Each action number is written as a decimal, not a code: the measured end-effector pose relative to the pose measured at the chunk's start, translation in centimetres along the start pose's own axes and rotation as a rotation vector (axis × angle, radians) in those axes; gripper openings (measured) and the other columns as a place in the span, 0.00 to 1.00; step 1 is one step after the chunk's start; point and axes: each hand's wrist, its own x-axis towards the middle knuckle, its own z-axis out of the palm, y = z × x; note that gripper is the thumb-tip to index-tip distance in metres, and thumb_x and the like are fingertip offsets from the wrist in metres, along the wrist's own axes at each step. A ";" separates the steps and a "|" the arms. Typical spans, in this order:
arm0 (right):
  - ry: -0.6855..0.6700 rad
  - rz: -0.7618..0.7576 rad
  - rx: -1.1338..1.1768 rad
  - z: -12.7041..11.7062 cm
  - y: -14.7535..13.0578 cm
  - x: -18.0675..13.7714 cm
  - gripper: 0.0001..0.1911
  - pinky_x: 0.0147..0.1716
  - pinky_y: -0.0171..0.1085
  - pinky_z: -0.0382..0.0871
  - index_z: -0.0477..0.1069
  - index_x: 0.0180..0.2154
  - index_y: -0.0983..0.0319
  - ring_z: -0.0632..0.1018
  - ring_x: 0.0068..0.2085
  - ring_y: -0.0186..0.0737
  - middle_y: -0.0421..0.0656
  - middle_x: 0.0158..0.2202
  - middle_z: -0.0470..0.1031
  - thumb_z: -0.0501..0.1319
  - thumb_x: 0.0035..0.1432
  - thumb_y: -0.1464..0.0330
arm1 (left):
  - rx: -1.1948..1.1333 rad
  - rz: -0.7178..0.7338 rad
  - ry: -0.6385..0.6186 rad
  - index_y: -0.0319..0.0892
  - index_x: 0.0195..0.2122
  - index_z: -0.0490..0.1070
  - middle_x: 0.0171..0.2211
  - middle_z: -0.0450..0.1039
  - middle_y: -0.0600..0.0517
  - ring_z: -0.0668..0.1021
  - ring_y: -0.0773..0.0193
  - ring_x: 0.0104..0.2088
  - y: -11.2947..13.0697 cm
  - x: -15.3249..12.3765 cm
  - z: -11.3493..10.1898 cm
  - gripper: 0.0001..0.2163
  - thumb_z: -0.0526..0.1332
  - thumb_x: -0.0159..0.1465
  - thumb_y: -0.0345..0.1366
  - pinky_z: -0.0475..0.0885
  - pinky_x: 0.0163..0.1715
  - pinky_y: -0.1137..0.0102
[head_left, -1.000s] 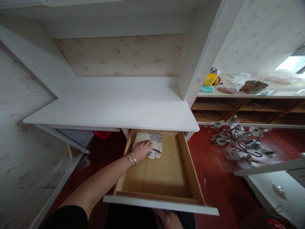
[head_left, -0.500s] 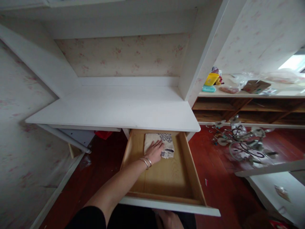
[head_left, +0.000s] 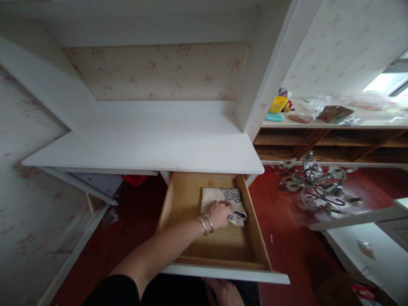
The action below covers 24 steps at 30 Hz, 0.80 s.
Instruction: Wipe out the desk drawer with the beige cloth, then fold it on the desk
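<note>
My left hand (head_left: 218,213), with two bangles on its wrist, rests on a folded cream cloth (head_left: 210,195) with a dark grey pattern. Its fingers are curled in, closed on the top of the cloth. The cloth lies towards the right side of a pulled-out wooden drawer (head_left: 185,191), a loose fold at its near right corner. Below the white drawer front, by my dark clothing, part of my right hand (head_left: 228,293) shows; its fingers are mostly hidden.
The drawer sits under a white desk (head_left: 159,144) with a hutch. To the right, a chandelier (head_left: 321,182) lies on the red floor (head_left: 287,229), before a low shelf unit (head_left: 287,137) bearing a yellow container (head_left: 278,104), plastic bags and a cardboard box (head_left: 334,114). A white panel (head_left: 347,242) stands lower right.
The cloth has shifted right and towards me inside the drawer, along with my left hand. Those fingers went from lying flat to curled. The view has turned slightly right.
</note>
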 end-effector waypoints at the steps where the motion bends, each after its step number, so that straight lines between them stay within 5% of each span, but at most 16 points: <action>1: -0.012 0.001 0.004 0.0 0.0 0.0 0.29 0.46 0.34 0.72 0.74 0.53 0.48 0.81 0.47 0.46 0.40 0.48 0.80 0.57 0.54 0.80 | -0.010 -0.013 -0.045 0.40 0.48 0.70 0.44 0.77 0.40 0.79 0.50 0.43 0.4 -0.8 -0.3 0.18 0.58 0.55 0.32 0.76 0.39 0.59; 4: -0.038 -0.003 0.006 0.0 0.1 0.2 0.29 0.47 0.36 0.72 0.74 0.53 0.48 0.80 0.49 0.47 0.41 0.49 0.79 0.56 0.54 0.80 | -0.036 -0.024 -0.204 0.42 0.46 0.72 0.38 0.78 0.41 0.81 0.46 0.37 1.7 -3.2 -1.2 0.19 0.59 0.52 0.35 0.76 0.31 0.59; 10: -0.035 -0.041 0.042 -0.8 -0.2 0.3 0.27 0.48 0.35 0.71 0.75 0.53 0.50 0.79 0.50 0.47 0.42 0.51 0.78 0.56 0.55 0.78 | -0.067 0.079 -0.445 0.42 0.41 0.77 0.38 0.79 0.39 0.81 0.45 0.39 3.6 -5.6 -2.2 0.18 0.60 0.49 0.37 0.77 0.30 0.61; 16: -0.024 -0.025 0.015 -0.5 -0.3 0.2 0.26 0.47 0.35 0.72 0.75 0.53 0.50 0.80 0.48 0.47 0.43 0.51 0.78 0.55 0.57 0.77 | -0.082 0.098 -0.472 0.42 0.40 0.78 0.36 0.80 0.42 0.81 0.47 0.37 2.3 -7.1 -3.2 0.18 0.59 0.48 0.35 0.76 0.28 0.63; 24: -0.049 0.001 0.035 0.2 0.3 0.2 0.26 0.50 0.37 0.70 0.73 0.55 0.49 0.79 0.49 0.47 0.43 0.51 0.78 0.55 0.58 0.76 | -0.188 -0.025 -0.419 0.47 0.44 0.75 0.38 0.80 0.47 0.81 0.50 0.38 -2.9 -13.0 -4.1 0.19 0.59 0.51 0.32 0.76 0.33 0.63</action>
